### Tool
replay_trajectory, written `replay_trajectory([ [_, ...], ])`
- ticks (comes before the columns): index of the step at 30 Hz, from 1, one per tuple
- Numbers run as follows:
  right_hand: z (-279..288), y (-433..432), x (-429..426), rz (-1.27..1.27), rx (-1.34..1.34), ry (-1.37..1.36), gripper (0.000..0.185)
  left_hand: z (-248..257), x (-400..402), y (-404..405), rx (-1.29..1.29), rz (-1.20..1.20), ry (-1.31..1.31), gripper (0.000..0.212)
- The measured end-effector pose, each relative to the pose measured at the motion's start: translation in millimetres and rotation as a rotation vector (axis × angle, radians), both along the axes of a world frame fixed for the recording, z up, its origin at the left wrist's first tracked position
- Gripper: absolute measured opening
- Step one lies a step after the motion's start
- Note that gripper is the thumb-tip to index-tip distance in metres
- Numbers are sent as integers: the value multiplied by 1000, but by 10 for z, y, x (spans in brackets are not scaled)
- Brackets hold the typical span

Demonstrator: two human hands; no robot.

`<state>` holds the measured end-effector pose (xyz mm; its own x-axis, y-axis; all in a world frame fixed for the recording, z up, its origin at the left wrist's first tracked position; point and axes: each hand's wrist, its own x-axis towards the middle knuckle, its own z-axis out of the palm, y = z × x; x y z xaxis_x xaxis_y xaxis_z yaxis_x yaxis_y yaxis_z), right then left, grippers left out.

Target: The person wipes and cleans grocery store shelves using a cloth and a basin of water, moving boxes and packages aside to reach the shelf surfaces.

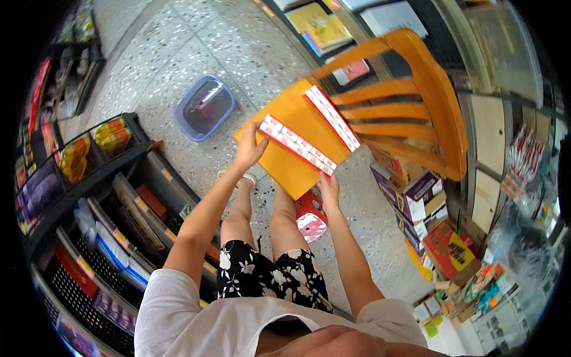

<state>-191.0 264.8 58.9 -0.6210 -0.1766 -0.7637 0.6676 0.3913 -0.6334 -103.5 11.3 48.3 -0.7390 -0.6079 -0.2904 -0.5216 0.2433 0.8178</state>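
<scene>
Both my hands grip a long red-and-white carton of small packs (pixel 297 145) above the yellow seat of a wooden chair (pixel 279 174). My left hand (pixel 250 148) has its far left end, with the thumb along the near side. At the near right end, the fingers of my right hand (pixel 329 189) close on the carton's corner. A second red-and-white carton (pixel 332 118) lies on the seat near the slatted backrest (pixel 392 111), apart from the held one. Small packs show in two rows along each carton.
A blue-rimmed plastic tub (pixel 204 108) stands on the speckled floor to the left. Under the seat is a red plastic stool (pixel 311 216). Store shelves (pixel 134 201) line the left. Cardboard boxes (pixel 448 250) are piled at right, and notebooks (pixel 319 26) lie on a dark shelf beyond the chair.
</scene>
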Motion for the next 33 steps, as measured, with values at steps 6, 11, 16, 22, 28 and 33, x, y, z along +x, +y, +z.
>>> replay_trajectory([
  [6,501,-632,247,371,-128,219,30,879,1267,-15,-29,421,0,43],
  [11,1373,-1847,517,816,-340,491,31,1972,2214,-129,-23,855,256,46],
  [16,2296,-3148,1344,1082,-728,604,38,2784,3189,-156,-264,1227,460,47],
  [22,3348,-4166,2705,1379,-1095,470,43,3452,3953,-101,-526,1597,646,49],
  [28,4035,-5117,4097,1548,-1329,242,51,3832,4708,-381,-680,1710,456,59],
  [33,3989,-5746,5054,1674,-1333,471,49,3705,5051,-676,-677,1743,440,71],
])
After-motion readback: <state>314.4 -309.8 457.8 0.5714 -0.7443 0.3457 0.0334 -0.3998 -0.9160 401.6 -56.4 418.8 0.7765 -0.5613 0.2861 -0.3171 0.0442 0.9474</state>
